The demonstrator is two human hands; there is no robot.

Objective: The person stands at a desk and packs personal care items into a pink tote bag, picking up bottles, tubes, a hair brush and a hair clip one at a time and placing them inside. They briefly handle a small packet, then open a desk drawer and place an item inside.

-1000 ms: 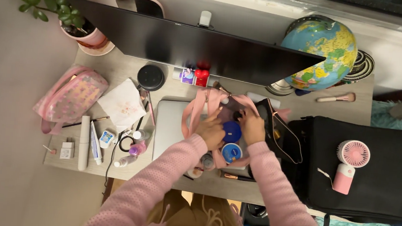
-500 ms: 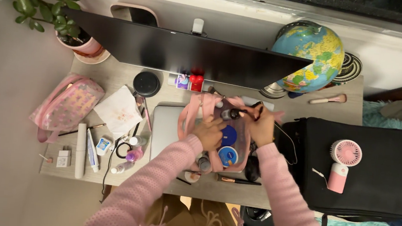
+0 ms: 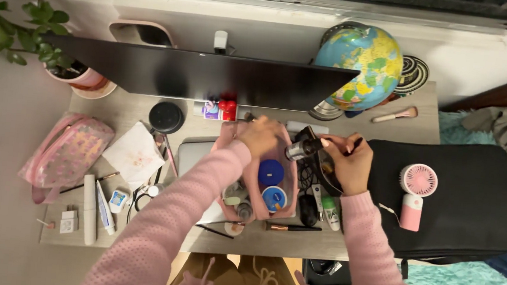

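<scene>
Gripping small bottle, pink bag

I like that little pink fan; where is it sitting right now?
In the head view, the pink fan lies on the black case at the right, beyond the right hand.

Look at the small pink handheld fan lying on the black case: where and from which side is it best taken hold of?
Probably by the smooth pink handle of the small pink handheld fan, from above. It lies flat on the black rectangular case, so the handle's two long sides are free. Its round grilled head is wider and flatter, and a thin white cord trails off the handle's left side, so avoid that.
</scene>
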